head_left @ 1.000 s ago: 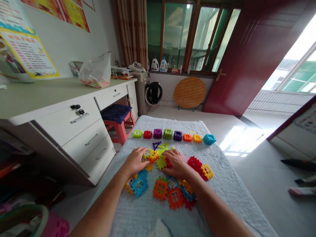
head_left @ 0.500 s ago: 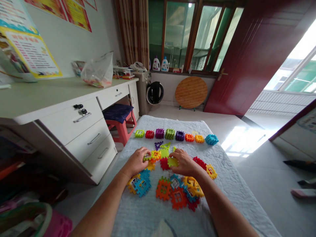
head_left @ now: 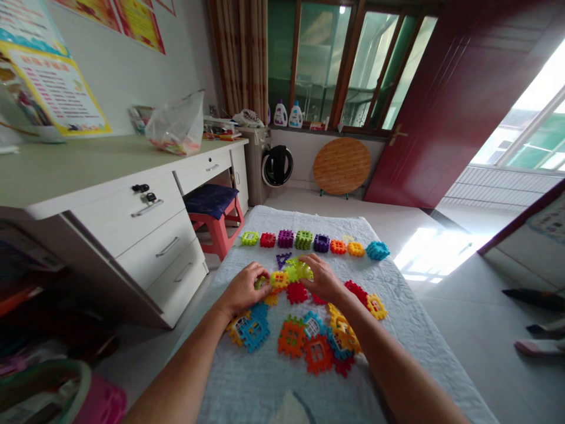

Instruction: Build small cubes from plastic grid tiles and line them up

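Note:
My left hand (head_left: 246,288) is closed on a green block piece (head_left: 261,283), beside a yellow window piece (head_left: 279,279) among the loose pieces. My right hand (head_left: 324,279) is closed round yellow-green pieces (head_left: 300,270), its fingertips over their right side. Just below lies a red piece (head_left: 297,292). A purple triangle (head_left: 283,260) rests above, between the hands. Nearer to me are blue pieces (head_left: 255,330) on the left, and orange pieces (head_left: 292,337) and yellow pieces (head_left: 342,330) in the middle. What my palms cover is hidden.
A row of stacked blocks, with a green stack (head_left: 303,239) and a blue stack (head_left: 378,250), runs across the cloth-covered table (head_left: 247,388). Red pieces (head_left: 356,292) lie right of my right hand. A desk (head_left: 110,171) and red stool (head_left: 216,227) stand at the left.
My right hand has moved up and slightly forward with a yellow-green piece, off the red piece, to the other yellow-green pieces. My left hand has shifted slightly, its fingers nearer the yellow piece.

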Tool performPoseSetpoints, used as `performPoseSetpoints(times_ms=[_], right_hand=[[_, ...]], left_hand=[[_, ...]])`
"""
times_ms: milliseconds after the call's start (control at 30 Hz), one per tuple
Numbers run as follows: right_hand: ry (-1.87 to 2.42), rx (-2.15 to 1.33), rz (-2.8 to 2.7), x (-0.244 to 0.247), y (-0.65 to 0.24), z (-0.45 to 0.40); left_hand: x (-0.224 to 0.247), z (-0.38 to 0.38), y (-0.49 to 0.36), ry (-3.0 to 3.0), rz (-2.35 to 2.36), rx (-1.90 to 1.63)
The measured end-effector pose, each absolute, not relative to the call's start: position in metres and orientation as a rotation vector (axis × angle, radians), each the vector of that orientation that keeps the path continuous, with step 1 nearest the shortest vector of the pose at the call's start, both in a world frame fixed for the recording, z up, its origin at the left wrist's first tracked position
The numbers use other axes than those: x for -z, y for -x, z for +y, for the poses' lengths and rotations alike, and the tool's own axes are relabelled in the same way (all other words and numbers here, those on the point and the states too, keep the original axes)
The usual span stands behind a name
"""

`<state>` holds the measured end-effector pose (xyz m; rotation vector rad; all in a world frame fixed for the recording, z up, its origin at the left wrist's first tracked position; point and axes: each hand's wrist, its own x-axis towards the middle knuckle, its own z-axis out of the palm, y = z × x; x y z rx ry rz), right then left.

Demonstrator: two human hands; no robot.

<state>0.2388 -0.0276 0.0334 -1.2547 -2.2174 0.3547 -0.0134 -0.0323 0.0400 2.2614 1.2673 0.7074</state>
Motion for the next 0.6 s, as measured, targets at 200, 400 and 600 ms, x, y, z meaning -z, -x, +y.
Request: performPoseSetpoints(times_ms=[200,400,600], right_hand=[[1.392,-0.248,-2.451,-0.041,-0.215,-0.01],[1.514,-0.219,-2.617,-0.048,-0.205,-0.007],[1.564,-0.235,-2.667,-0.052,-0.202,-0.001]], left_hand=[[-0.037,-0.03,0.017,-2.258,1.242,-0.735],[-0.034,-0.031,0.017,-2.237,1.239,-0.636],[-0.031,-0.03,0.017,-2.17,1.214,-0.714]])
